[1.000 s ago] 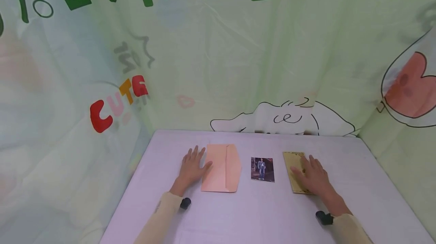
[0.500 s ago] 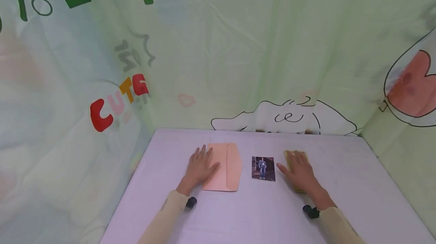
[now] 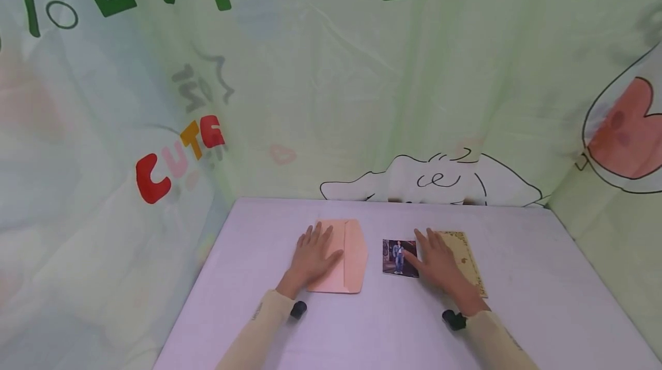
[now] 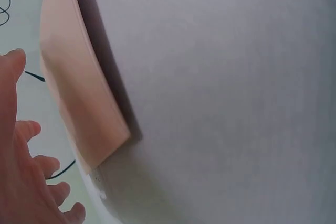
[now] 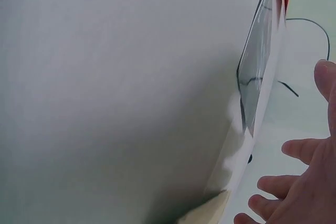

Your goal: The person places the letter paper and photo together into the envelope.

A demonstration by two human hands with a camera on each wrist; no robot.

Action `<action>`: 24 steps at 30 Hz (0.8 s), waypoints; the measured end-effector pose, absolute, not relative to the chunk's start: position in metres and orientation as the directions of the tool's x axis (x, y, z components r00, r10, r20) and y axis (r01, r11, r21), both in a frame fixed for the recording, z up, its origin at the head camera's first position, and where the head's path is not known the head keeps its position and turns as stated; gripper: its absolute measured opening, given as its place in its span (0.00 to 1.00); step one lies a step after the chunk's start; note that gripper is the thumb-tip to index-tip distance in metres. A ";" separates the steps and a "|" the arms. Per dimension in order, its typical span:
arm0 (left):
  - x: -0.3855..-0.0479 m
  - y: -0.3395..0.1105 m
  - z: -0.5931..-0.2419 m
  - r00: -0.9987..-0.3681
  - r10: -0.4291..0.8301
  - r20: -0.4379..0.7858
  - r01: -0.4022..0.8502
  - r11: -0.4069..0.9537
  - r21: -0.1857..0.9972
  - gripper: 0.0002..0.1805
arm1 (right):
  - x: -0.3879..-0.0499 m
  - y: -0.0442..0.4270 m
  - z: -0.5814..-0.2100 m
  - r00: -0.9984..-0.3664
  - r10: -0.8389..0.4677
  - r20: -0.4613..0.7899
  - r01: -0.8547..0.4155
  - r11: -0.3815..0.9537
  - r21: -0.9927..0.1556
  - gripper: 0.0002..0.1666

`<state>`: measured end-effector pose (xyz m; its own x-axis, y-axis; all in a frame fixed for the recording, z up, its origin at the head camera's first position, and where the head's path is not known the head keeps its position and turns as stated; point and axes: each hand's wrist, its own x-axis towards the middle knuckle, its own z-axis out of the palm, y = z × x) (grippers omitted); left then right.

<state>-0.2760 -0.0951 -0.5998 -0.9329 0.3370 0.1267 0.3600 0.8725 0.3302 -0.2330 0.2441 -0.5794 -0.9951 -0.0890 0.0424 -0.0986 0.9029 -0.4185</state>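
My left hand [image 3: 310, 255], fingers spread, hovers over the left part of a pink envelope [image 3: 354, 261] whose flap side faces right. In the left wrist view the envelope [image 4: 86, 82] lies on the table, with a gap between it and the hand [image 4: 21, 156]. My right hand [image 3: 437, 258] is spread between a small photo [image 3: 394, 261] of a standing person and a yellowish patterned card [image 3: 468, 258]. Its thumb overlaps the photo's right edge and the palm hides the card's left part. The right wrist view shows the hand [image 5: 299, 182] raised above the glossy photo [image 5: 256, 77].
All these items lie flat on a pale lilac table [image 3: 383, 335]. A printed curtain [image 3: 331, 88] hangs behind the table and along both sides. Dark wrist cameras sit at both cuffs.
The right hand has moved left, off the yellowish card and toward the photo, uncovering the card's right side. The left hand has slid right, further over the envelope. The items stay in place.
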 end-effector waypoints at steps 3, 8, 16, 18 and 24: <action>-0.276 -0.092 -0.599 -0.931 0.342 0.125 0.364 0.865 0.344 0.41 | -0.234 0.235 -0.578 -0.993 -0.103 0.065 -0.120 0.907 -0.404 0.48; -0.274 -0.089 -0.598 -0.932 0.347 0.106 0.363 0.872 0.328 0.42 | -0.236 0.221 -0.578 -0.990 -0.122 0.070 -0.139 0.904 -0.404 0.48; -0.271 -0.082 -0.594 -0.931 0.354 0.086 0.363 0.879 0.309 0.42 | -0.240 0.205 -0.580 -0.988 -0.149 0.042 -0.153 0.900 -0.408 0.50; -0.271 -0.081 -0.594 -0.932 0.353 0.087 0.362 0.881 0.304 0.42 | -0.241 0.200 -0.580 -0.987 -0.154 0.037 -0.156 0.899 -0.409 0.50; -0.271 -0.078 -0.595 -0.935 0.344 0.086 0.353 0.885 0.304 0.42 | -0.245 0.183 -0.579 -0.984 -0.176 0.042 -0.178 0.899 -0.401 0.49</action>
